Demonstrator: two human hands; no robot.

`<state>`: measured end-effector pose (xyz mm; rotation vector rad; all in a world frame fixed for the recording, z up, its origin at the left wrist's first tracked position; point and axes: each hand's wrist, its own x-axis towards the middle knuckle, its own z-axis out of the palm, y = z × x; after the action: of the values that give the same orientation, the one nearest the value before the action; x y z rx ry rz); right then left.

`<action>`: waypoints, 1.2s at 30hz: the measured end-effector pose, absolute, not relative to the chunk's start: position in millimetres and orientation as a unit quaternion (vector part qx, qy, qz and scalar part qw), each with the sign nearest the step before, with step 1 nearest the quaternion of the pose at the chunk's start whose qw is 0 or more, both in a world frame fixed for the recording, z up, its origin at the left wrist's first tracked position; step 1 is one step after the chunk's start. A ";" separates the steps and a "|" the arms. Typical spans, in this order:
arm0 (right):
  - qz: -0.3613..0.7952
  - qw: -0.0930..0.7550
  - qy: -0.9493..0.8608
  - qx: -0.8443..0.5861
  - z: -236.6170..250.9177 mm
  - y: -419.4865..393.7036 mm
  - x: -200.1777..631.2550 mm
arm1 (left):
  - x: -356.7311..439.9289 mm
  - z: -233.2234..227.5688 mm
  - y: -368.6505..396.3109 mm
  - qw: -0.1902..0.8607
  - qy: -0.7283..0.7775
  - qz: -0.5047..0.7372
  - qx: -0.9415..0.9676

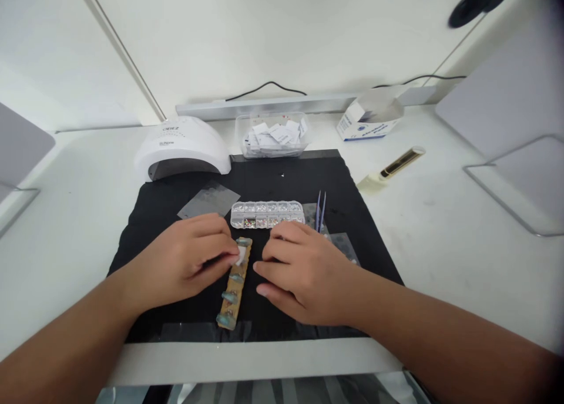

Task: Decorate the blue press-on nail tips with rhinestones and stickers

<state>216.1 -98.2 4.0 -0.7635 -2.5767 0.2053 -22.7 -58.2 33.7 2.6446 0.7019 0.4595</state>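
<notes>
A narrow tan strip [233, 295] lies lengthwise on the black mat, with several glossy blue-green false nails [226, 319] set along it. My left hand [194, 260] pinches a small white wipe [241, 255] against the upper part of the strip, so whatever is beneath is covered. To the right of the strip hovers my right hand [304, 269], its fingers loosely bent and apart, holding nothing that shows. Just beyond my hands sits a clear compartment case [267, 208] with tiny sparkling stones. Blue tweezers [320, 211] rest behind my right hand.
A white nail lamp [183, 145] stands at the back left. Behind the mat [299, 172] are a clear tub [273, 140] of white packets and an open carton [371, 122]. A gold-handled brush [399, 163] lies right. Clear plastic sheets [209, 199] lie on the mat.
</notes>
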 end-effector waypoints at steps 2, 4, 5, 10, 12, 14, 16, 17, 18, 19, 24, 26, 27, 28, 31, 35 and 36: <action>0.083 0.199 -0.940 -0.266 5.2 -101.1 217.0 | -22.1 33.6 -60.1 0.157 0.236 0.132 0.950; 0.077 0.187 -0.942 -0.267 5.9 -103.6 217.8 | -22.3 33.5 -61.0 0.143 0.234 0.121 0.954; 0.072 0.185 -0.943 -0.268 5.9 -104.5 218.1 | -22.6 33.4 -61.1 0.141 0.235 0.120 0.954; 0.070 0.151 -0.953 -0.253 3.3 -105.6 217.1 | -22.3 32.4 -60.7 0.150 0.242 0.096 0.954; 0.074 0.129 -0.955 -0.255 1.8 -105.2 215.8 | -21.4 31.5 -61.1 0.150 0.241 0.088 0.955; 0.075 0.113 -0.956 -0.259 0.5 -105.1 213.9 | -20.6 30.4 -61.6 0.145 0.239 0.089 0.956; 0.074 0.102 -0.955 -0.267 -0.6 -105.2 211.5 | -20.0 29.5 -62.1 0.139 0.237 0.094 0.957; 0.074 0.096 -0.955 -0.272 -0.9 -105.4 210.2 | -19.8 29.1 -62.3 0.136 0.237 0.094 0.957; 0.073 0.092 -0.954 -0.276 -1.1 -105.8 209.0 | -19.5 28.8 -62.4 0.134 0.237 0.095 0.958; 0.072 0.089 -0.953 -0.279 -1.2 -106.3 207.8 | -19.2 28.5 -62.6 0.132 0.237 0.096 0.958; 0.074 0.078 -0.952 -0.285 -0.1 -108.7 205.3 | -16.6 27.6 -62.9 0.138 0.236 0.104 0.956; 0.072 0.076 -0.952 -0.286 0.0 -108.6 205.5 | -16.2 27.4 -62.5 0.144 0.239 0.105 0.955; 0.071 0.076 -0.953 -0.286 -0.1 -108.4 205.6 | -16.4 27.5 -62.1 0.146 0.240 0.104 0.954; 0.068 0.076 -0.953 -0.285 -0.4 -108.1 205.8 | -16.9 27.6 -61.6 0.148 0.240 0.102 0.954; 0.064 0.080 -0.953 -0.286 -1.7 -107.5 206.4 | -19.7 28.8 -60.0 0.154 0.245 0.092 0.953; 0.065 0.085 -0.952 -0.287 -3.0 -108.7 207.1 | -23.2 30.7 -58.0 0.164 0.246 0.086 0.951; 0.065 0.086 -0.952 -0.287 -3.2 -109.2 207.2 | -23.6 31.0 -57.7 0.164 0.245 0.086 0.952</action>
<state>207.2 -109.2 -3.2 -0.8555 -2.8364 0.1947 -23.6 -57.7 31.0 2.7122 0.6993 0.2442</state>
